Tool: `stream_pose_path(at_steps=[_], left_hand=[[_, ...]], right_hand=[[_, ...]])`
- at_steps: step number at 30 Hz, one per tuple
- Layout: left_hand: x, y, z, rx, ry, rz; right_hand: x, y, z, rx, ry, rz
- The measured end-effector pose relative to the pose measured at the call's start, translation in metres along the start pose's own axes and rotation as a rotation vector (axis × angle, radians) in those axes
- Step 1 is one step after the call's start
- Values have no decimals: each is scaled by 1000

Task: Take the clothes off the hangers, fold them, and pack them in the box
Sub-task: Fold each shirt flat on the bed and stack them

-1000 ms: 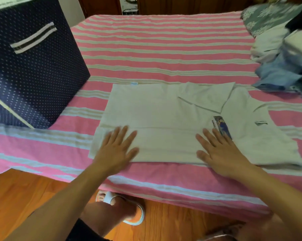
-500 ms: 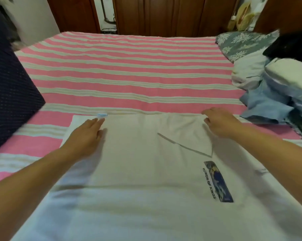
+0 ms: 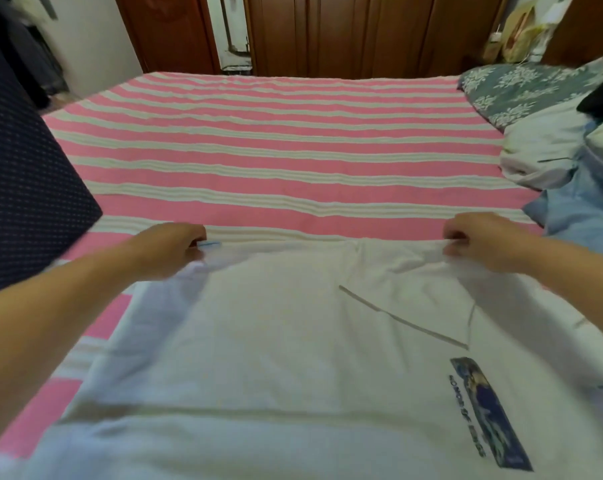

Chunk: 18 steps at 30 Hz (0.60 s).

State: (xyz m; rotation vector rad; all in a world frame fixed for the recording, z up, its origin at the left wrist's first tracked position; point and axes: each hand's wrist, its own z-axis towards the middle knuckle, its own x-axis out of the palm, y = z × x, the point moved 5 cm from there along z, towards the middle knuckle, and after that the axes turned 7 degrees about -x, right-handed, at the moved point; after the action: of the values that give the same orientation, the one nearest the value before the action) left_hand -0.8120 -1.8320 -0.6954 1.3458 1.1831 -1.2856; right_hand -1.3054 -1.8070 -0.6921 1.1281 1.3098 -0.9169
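Left grip [image 3: 170, 245] and right grip [image 3: 473, 242] each pinching far edge of white shirt [image 3: 276, 341], lying on striped bed [image 3: 276, 150]. Risk: uneven pull skewing the fold, tucked sleeve slipping loose.

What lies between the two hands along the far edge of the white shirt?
Only the white shirt's own far edge spans between the left hand and right hand, over the striped bedsheet, in the head view.
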Motion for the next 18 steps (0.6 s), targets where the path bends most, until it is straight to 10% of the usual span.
stream_pose_path(at_steps=[5,18], left_hand=[[-43,-10,-104,172,-283,-80],[18,-7,-264,39,-325,36]], right_hand=[[-34,28,-109,-56,-225,45],[38,54,-255,-154,-304,-114]])
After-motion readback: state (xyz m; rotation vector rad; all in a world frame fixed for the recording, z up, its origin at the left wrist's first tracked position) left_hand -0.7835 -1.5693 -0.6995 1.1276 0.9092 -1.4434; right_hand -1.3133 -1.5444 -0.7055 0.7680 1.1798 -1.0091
